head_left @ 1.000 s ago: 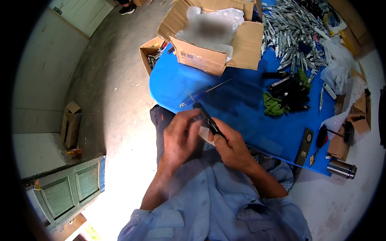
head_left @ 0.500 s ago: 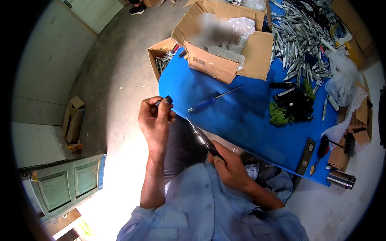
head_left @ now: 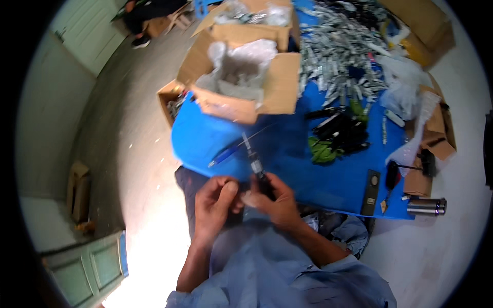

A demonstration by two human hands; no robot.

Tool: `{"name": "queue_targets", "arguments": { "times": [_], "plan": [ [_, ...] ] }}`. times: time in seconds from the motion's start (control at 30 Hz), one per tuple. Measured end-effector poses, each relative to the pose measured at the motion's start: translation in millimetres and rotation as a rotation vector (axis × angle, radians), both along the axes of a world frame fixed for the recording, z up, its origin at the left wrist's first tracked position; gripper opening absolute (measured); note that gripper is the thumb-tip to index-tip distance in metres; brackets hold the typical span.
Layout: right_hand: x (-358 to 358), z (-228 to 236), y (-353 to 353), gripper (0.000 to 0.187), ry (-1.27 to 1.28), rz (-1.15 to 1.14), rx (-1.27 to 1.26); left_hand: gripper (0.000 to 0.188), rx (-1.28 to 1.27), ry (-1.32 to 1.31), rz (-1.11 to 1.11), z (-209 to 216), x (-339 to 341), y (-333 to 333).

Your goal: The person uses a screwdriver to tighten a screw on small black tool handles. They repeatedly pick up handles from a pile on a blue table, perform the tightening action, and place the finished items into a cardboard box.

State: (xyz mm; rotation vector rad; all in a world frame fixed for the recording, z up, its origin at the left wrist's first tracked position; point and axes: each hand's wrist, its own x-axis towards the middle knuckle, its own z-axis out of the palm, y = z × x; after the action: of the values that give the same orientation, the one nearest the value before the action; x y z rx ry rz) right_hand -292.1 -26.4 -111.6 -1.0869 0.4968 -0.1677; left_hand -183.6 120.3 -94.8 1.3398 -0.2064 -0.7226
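Note:
My right hand [head_left: 277, 203] is closed round the black grip of a pen-shaped tool [head_left: 256, 163] with a clear barrel and a thin pointed metal tip. The tool points away from me, over the table's near edge. Close beside it, my left hand [head_left: 218, 203] has thumb and fingers pinched together; blur hides what lies between them. A blue-handled screwdriver [head_left: 224, 155] lies on the blue table [head_left: 192, 136], just beyond my hands.
An open cardboard box [head_left: 226, 100] with plastic lining stands beyond. Many pen-shaped tools [head_left: 339, 56] are heaped at the far right. Several black ones [head_left: 339, 131] rest on green cloth. A metal flask [head_left: 427, 206] lies at the right edge. Someone's legs [head_left: 137, 25] show far left.
My hands have come together; the left, which was pinching a small black piece, moved down and right towards the tool. The tool now points more straight ahead. The view has shifted.

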Motion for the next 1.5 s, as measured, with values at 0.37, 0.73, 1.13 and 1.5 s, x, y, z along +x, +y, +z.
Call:
{"name": "queue_targets", "arguments": {
  "times": [0.37,0.73,1.13,1.5],
  "plan": [
    [-28,-19,-27,0.034,-0.039,-0.034,0.005,0.03,-0.102,0.092,-0.107,-21,-23,-20],
    [-94,65,-139,0.023,0.006,-0.851,-0.361,0.023,0.031,-0.005,-0.032,-48,-9,-5],
    [-232,186,-412,0.022,-0.013,-1.48,-0.951,0.019,0.079,0.042,-0.044,-71,4,30],
    [-216,98,-409,0.024,0.002,-1.486,-0.788,0.019,0.114,-0.037,-0.078,-68,-10,29]
  ]
}}
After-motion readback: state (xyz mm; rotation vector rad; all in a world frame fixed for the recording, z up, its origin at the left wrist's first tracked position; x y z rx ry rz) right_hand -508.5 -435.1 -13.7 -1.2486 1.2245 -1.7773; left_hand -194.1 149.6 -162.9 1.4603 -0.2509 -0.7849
